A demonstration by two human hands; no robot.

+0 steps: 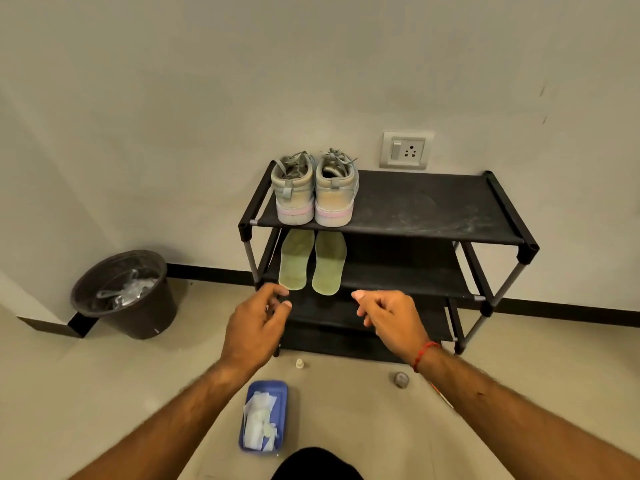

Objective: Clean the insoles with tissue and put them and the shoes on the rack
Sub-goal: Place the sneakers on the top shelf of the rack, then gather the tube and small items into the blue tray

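Two pale grey shoes, the left shoe [294, 190] and the right shoe [336, 190], stand side by side, heels toward me, on the left of the black rack's top shelf [433, 209]. Below them two yellow-green insoles, one [294, 261] beside the other [329, 263], lie on the second shelf. My left hand [258, 323] hovers just in front of the left insole's heel, fingers loosely curled, holding nothing. My right hand [391, 318] hangs in front of the second shelf's edge, right of the insoles, also loosely curled and empty.
A blue tray [282, 396] with tissues lies on the floor near my knees. A small white bottle [299, 363] and a grey ball [401, 379] sit in front of the rack. A dark bin [145, 320] with waste stands at left. A wall socket [407, 150] is behind the rack.
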